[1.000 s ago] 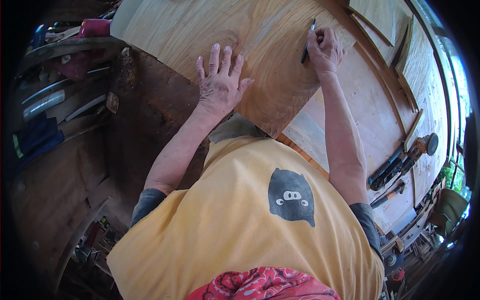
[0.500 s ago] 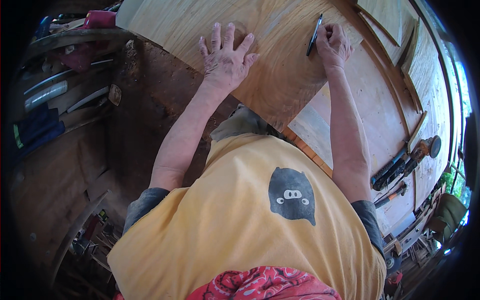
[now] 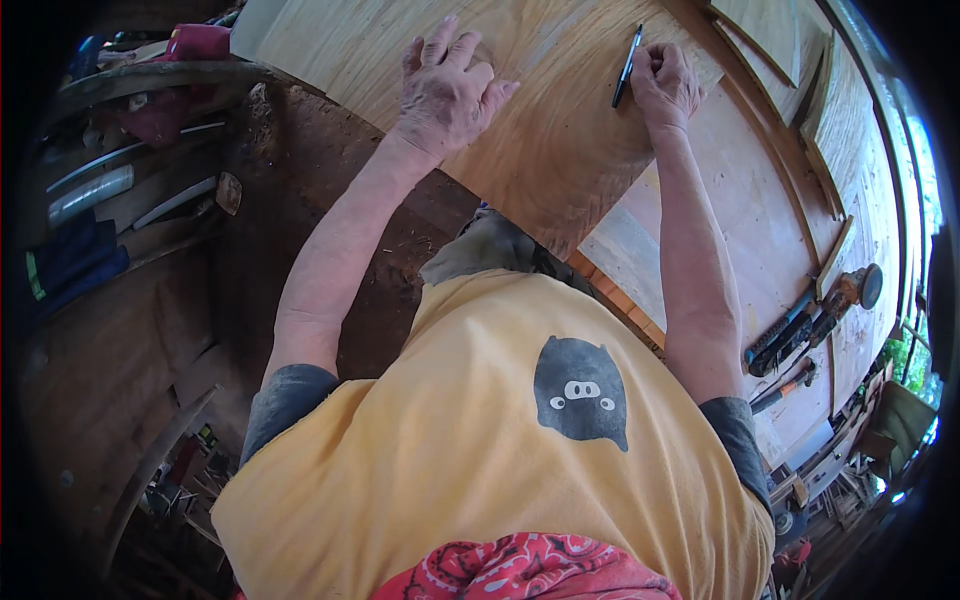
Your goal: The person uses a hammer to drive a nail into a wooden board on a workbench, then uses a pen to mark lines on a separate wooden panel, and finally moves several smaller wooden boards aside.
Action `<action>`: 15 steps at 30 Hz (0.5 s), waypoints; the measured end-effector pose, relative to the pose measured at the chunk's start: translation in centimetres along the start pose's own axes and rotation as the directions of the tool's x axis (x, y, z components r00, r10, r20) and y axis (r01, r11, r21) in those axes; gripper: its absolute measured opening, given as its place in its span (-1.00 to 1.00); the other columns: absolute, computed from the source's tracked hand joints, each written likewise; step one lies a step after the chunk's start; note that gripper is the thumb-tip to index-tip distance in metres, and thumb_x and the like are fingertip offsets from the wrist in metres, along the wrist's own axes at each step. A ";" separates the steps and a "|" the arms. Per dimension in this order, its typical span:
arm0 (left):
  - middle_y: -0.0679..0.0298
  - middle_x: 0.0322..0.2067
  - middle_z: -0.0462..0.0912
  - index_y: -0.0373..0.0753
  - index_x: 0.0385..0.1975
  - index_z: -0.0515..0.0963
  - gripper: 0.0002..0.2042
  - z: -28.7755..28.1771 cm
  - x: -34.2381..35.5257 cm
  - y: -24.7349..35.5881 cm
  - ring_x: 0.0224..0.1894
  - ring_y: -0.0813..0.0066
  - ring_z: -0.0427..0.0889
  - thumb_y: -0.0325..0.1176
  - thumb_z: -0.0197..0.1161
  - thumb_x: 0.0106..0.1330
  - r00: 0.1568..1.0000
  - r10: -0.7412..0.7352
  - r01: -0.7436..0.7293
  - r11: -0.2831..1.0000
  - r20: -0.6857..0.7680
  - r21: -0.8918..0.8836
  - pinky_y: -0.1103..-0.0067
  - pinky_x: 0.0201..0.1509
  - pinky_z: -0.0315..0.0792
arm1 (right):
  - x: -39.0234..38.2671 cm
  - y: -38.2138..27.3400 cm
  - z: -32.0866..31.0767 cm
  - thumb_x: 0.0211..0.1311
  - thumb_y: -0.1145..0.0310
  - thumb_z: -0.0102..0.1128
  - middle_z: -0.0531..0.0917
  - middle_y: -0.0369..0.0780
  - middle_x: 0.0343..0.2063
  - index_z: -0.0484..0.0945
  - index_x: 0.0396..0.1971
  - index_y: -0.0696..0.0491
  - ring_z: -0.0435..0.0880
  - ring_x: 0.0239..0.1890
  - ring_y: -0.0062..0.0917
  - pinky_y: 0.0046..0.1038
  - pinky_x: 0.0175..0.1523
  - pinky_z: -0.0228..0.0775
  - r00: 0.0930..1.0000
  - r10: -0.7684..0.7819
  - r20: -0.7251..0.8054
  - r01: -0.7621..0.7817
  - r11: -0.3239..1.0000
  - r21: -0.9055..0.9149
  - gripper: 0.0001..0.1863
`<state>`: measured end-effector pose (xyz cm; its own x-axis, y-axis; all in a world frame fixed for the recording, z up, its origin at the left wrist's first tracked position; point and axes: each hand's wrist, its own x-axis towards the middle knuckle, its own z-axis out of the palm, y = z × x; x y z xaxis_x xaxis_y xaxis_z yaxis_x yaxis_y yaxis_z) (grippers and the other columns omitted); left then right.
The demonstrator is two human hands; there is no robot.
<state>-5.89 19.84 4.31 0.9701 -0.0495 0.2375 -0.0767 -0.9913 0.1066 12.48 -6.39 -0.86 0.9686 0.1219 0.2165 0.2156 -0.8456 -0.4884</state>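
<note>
My left hand (image 3: 447,90) rests on a wood-grained board (image 3: 548,150), its fingers spread and slightly bent. Near the board's right edge, my right hand (image 3: 668,85) is closed, with thumb and fingers curled together; whether they hold anything is hidden. Just left of its fingers a slim dark pen (image 3: 626,65) lies on the board, apparently untouched. The board overlaps a pale work surface (image 3: 730,230).
Thin wood sheets (image 3: 760,45) lie at upper right. Several hand tools (image 3: 790,330) lie on the right of the pale surface. At left are a cluttered rack (image 3: 110,205) with a dark blue cloth (image 3: 75,260) and a red object (image 3: 200,40).
The board, pen and both hands have shifted slightly up and to the right. In the last half second my left hand has moved further up, its fingers a little more bent.
</note>
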 end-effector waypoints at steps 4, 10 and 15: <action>0.21 0.32 0.53 -0.14 -0.21 0.65 -0.71 -0.9 -1.2 0.6 0.52 0.09 0.21 -0.03 0.34 0.39 0.983 0.131 -0.136 0.990 0.130 0.026 0.01 0.54 0.06 | 0.1 0.7 0.2 0.23 -0.07 0.32 0.78 -0.40 -0.28 0.71 -0.23 -0.20 0.71 -0.05 -0.43 -0.22 0.18 0.28 1.000 0.017 0.002 -0.017 1.000 0.010 -0.71; 0.20 0.38 0.45 -0.07 0.11 0.62 -0.62 2.0 -2.4 0.8 0.53 0.08 0.20 -0.05 0.32 0.40 0.990 0.125 -0.128 0.991 0.068 0.033 -0.06 0.54 0.06 | 0.6 1.0 0.6 0.23 -0.07 0.33 0.78 -0.41 -0.27 0.72 -0.23 -0.19 0.71 -0.05 -0.42 -0.20 0.17 0.30 1.000 0.015 -0.004 -0.015 0.999 -0.033 -0.70; 0.17 0.45 0.38 0.00 0.36 0.51 -0.47 1.3 -3.8 1.5 0.55 -0.01 0.17 0.02 0.27 0.43 0.994 0.056 -0.060 0.997 0.089 0.041 -0.16 0.50 0.08 | 0.2 0.9 0.5 0.23 -0.06 0.33 0.77 -0.41 -0.28 0.72 -0.23 -0.18 0.71 -0.04 -0.44 -0.21 0.17 0.29 1.000 0.014 -0.005 -0.014 1.000 -0.011 -0.70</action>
<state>-9.39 18.38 2.28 0.9808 -0.1157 0.1567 -0.1252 -0.9908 0.0520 12.95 -6.88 -1.65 0.9709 0.1074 0.2139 0.2005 -0.8529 -0.4820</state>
